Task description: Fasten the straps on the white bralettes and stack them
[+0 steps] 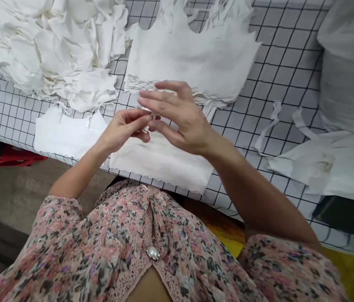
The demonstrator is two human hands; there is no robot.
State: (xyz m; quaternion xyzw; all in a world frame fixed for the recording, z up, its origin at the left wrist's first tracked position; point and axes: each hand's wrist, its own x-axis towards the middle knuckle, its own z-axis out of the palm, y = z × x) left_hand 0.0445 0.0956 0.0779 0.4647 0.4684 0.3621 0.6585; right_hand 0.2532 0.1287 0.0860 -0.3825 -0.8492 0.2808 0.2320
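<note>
My left hand, mid-frame, fingers bent, pinches a small white strip between thumb and fingertips. My right hand, back up, fingers spread, thumb and forefinger at the same strip; can't tell if they grip. White top lies flat below, centre. Tablecloth white, black grid. Fabric heap upper left; grey floor lower left.

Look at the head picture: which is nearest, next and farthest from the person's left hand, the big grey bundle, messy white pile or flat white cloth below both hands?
1. Flat white cloth: just below the left hand
2. Messy white pile: upper left
3. Big grey bundle: far right
</note>
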